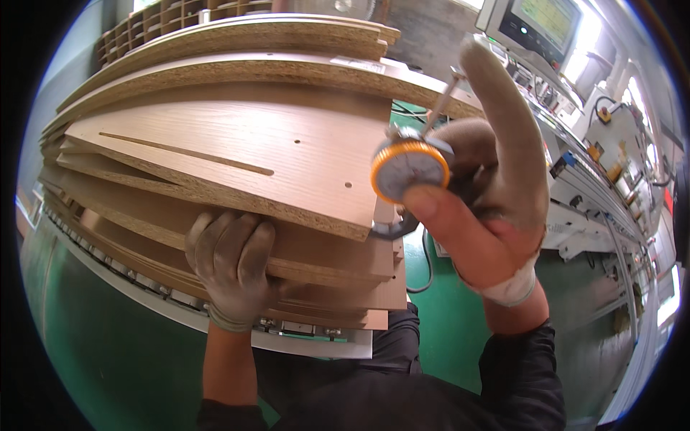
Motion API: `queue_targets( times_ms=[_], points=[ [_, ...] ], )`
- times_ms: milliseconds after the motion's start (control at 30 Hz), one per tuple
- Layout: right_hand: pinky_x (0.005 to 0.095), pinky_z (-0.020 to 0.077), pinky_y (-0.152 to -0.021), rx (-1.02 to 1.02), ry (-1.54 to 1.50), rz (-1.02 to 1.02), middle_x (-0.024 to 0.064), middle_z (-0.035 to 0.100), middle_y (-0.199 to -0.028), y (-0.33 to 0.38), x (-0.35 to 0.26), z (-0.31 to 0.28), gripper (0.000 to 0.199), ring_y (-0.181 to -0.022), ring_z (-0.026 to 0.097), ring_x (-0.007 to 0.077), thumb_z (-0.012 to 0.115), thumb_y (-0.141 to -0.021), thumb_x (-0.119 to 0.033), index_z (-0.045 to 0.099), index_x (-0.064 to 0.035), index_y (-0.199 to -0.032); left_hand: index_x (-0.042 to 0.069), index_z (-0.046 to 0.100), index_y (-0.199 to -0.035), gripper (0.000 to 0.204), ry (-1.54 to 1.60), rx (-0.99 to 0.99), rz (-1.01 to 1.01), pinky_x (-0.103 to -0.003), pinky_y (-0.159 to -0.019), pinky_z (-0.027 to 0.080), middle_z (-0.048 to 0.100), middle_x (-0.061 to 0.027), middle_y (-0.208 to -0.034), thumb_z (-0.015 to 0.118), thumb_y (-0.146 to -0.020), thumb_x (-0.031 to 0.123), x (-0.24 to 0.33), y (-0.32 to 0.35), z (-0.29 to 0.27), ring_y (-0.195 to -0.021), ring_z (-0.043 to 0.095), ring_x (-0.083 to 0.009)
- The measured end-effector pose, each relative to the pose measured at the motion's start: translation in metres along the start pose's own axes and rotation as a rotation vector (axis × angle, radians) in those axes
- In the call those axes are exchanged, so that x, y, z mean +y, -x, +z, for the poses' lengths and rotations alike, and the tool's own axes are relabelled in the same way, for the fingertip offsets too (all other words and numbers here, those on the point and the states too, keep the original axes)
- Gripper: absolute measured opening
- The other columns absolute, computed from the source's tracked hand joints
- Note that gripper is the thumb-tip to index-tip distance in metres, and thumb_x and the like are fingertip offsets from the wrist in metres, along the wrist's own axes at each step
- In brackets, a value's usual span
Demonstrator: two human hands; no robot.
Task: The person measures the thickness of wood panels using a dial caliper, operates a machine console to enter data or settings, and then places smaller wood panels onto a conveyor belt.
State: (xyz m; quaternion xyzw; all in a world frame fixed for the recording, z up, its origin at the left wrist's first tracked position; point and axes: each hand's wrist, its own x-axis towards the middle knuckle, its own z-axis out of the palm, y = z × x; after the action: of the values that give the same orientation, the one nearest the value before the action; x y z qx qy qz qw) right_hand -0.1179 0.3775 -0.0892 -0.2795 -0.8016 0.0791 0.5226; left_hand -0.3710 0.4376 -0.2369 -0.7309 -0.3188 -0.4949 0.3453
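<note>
In my head view the gauge point(410, 172) sits near centre toward two o'clock, pinched by the thumb and curled fingers of the right hand point(516, 194), index pointing up. At eight o'clock the left hand's point(231, 262) fingers bend against the boards' point(330, 271) edges; I can't tell whether they grip. I'd worry about the gauge knocking the top board point(237, 126), being so near its corner, or the uneven stack sliding if pushed. It rests on a roller frame point(316, 349) at seven; green floor point(460, 330) shows toward five, a lit screen point(544, 18) between one and two.
</note>
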Motion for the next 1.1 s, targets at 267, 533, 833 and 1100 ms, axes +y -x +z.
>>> queue_targets(
  times_ms=[267,533,833,1100],
  points=[
    [0.0237,0.0543,-0.07,0.117,-0.008,0.228,0.0072,0.068,-0.099,-0.022,-0.008,0.018,0.061,-0.085,0.067,0.0125,0.074,-0.087,-0.003,0.053,-0.0055,-0.144,0.019,0.055,-0.117,0.06,0.042,0.008,0.001,-0.05,-0.099,0.047,0.058,-0.0038,-0.112,0.062,-0.088,0.071,-0.001,0.001,-0.003,-0.112,0.056,-0.0257],
    [0.0242,0.0567,-0.06,-0.006,-0.046,0.084,0.0109,0.073,-0.089,-0.024,0.012,0.012,0.063,-0.075,0.071,0.0141,0.073,-0.091,0.003,0.042,0.0047,-0.146,0.022,0.059,-0.109,0.053,0.081,0.086,0.005,-0.046,-0.096,0.048,0.061,-0.0006,-0.106,0.063,-0.088,0.07,-0.004,0.0,0.005,-0.105,0.058,-0.0232],
    [0.0252,0.0574,-0.069,-0.034,-0.094,0.048,0.016,0.074,-0.095,-0.026,0.013,0.007,0.062,-0.083,0.073,0.0172,0.072,-0.091,0.004,0.041,0.0069,-0.144,0.015,0.056,-0.119,0.072,0.069,-0.016,0.02,-0.056,-0.101,0.048,0.061,-0.0058,-0.117,0.058,-0.085,0.08,-0.007,0.009,0.005,-0.113,0.059,-0.0295],
    [0.0274,0.0592,-0.064,-0.094,-0.007,0.05,0.0186,0.073,-0.092,-0.033,0.008,0.0,0.057,-0.079,0.073,0.0201,0.071,-0.09,0.007,0.043,0.0065,-0.139,0.016,0.057,-0.118,0.072,0.072,-0.005,0.017,-0.056,-0.1,0.047,0.06,-0.0056,-0.116,0.06,-0.083,0.079,-0.007,0.008,0.004,-0.113,0.059,-0.0301]
  ],
)
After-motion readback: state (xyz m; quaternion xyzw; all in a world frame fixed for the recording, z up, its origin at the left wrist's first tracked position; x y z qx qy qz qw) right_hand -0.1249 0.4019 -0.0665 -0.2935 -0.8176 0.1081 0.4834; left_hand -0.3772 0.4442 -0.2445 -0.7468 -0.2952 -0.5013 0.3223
